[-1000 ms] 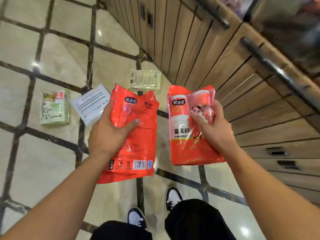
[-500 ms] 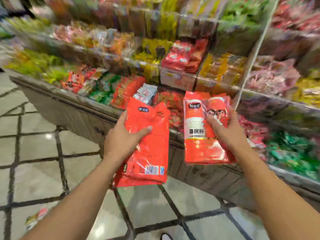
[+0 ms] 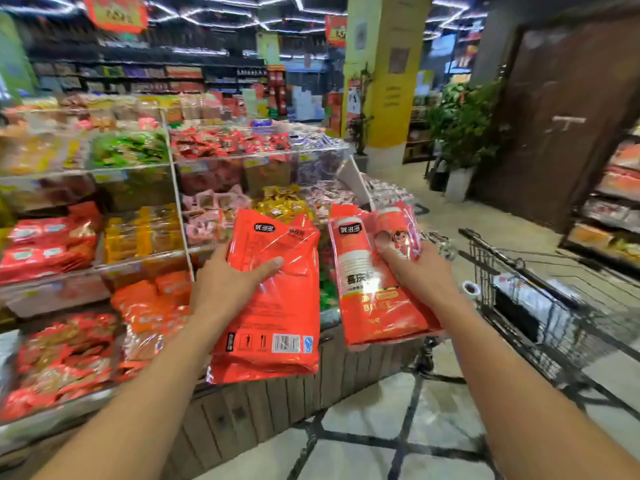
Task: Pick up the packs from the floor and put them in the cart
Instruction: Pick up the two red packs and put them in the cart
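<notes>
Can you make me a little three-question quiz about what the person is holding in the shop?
1. True or false: both red packs are already lying in the cart.
2. Which pack shows a barcode near its bottom edge? A) the pack in the left hand B) the pack in the right hand
3. Fill the gap: the cart stands to the person's ____ side.

Key
1. False. The left pack and the right pack are each held up in a hand, short of the cart.
2. A.
3. Right.
</notes>
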Motion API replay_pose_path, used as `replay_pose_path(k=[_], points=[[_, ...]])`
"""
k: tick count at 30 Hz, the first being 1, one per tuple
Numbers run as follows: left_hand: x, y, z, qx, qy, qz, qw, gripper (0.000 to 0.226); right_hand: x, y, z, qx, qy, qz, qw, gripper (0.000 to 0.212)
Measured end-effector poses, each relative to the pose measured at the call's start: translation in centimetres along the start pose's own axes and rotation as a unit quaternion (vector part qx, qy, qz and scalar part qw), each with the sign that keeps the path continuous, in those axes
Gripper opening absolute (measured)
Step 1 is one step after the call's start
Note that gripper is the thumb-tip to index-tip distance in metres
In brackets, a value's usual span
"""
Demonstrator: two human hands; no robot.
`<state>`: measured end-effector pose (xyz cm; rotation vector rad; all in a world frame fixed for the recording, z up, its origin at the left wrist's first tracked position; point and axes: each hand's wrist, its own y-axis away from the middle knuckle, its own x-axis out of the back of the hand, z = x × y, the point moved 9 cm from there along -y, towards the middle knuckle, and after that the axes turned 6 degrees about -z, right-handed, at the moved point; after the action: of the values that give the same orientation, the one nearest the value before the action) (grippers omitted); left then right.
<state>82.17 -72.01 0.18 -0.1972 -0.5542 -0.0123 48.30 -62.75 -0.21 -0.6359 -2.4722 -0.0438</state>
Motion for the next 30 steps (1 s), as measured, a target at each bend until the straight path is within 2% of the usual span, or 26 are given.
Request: replay_pose_path(k=[3,9,10,12,14,17,23,26,30], points=[[-9.7,0.0,6.4,-0.04,0.012,-0.046,0.998,0.087,9.0,0.0,6.0,-0.032,0.003,0.049,0.998,0.067],[-29.6,2.4,17.7,-0.054,0.055,-0.137,0.988,0.08,27.7,-0.1,17.4,-0.105,0.048,0.106,0.988,0.04],[-32.6,2.7,19.3,-0.057,0.063,-0.148,0.985,0.082,30.7,-0.1,19.1,-0.111,0.054,0.117,0.985,0.043],[-38.3,3.5,23.0,-0.066,0.078,-0.169,0.98,0.085,36.7,0.0,22.9,-0.135,0.051,0.151,0.978,0.067],[-43.5,4.4,26.4,-0.068,0.092,-0.196,0.974,0.078,41.9,0.7,26.7,-0.166,0.037,0.189,0.967,0.082],[-51.0,5.2,31.0,-0.068,0.115,-0.236,0.962,0.075,48.3,1.6,31.4,-0.199,0.014,0.222,0.954,0.089],[-66.0,4.6,38.5,-0.069,0.15,-0.301,0.939,0.076,59.0,0.1,40.5,-0.236,0.013,0.273,0.932,0.089],[-73.4,3.5,41.6,-0.067,0.152,-0.31,0.936,0.079,64.1,-2.6,44.2,-0.242,0.033,0.287,0.926,0.073],[-83.0,1.9,45.6,-0.049,0.14,-0.332,0.931,0.051,70.4,-7.8,49.8,-0.243,0.034,0.299,0.922,0.064]])
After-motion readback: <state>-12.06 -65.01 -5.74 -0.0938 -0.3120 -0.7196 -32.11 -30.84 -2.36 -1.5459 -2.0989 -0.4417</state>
